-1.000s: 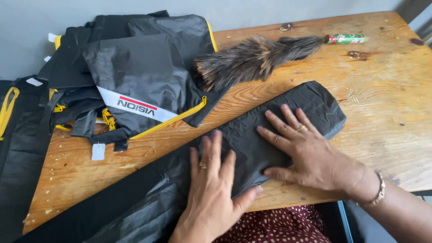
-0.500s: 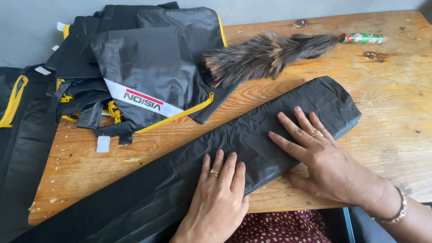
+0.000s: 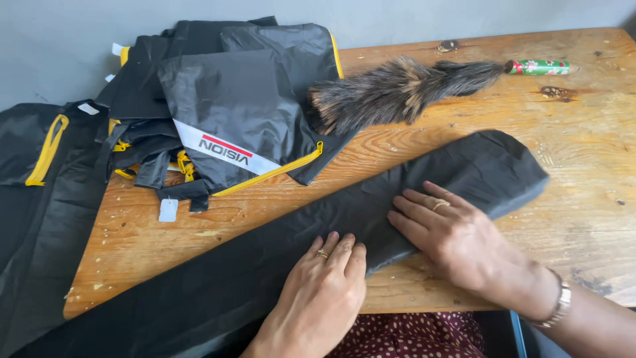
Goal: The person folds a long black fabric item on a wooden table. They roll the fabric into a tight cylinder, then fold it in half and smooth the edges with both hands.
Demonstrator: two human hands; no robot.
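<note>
Both hands lie flat on the long black fabric strip (image 3: pixel 371 219), which runs diagonally across the wooden worktop (image 3: pixel 583 166), from the near left corner up to its rounded end at far right. The left hand (image 3: pixel 324 292) presses palm-down on the strip's near edge, fingers straight and together, gripping nothing. The right hand (image 3: pixel 457 238) lies spread flat further along, fingers pointing left along the cloth, also grasping nothing. That far end sits closer to the right hand. A feather duster (image 3: pixel 404 89) lies beyond, well apart.
</note>
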